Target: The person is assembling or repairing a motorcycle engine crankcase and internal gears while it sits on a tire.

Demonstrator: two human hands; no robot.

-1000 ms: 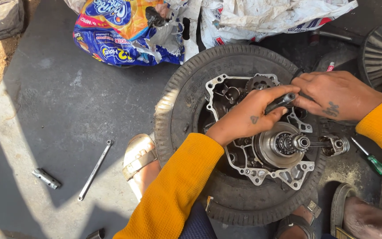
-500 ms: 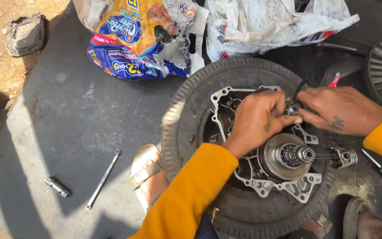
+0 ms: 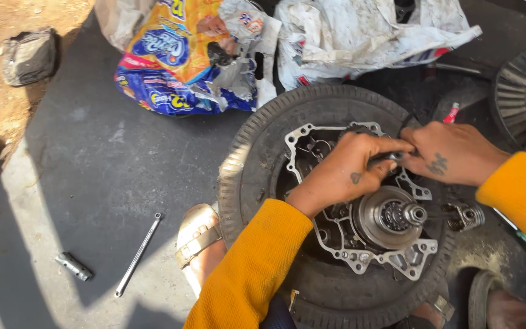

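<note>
Where casing (image 3: 360, 256) meets tyre (image 3: 257, 152), both hands (image 3: 348, 173) pinch.

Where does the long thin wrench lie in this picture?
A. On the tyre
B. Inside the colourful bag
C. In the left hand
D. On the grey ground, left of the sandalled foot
D: the wrench lies flat on the grey ground, left of the sandalled foot and apart from both hands.
</note>
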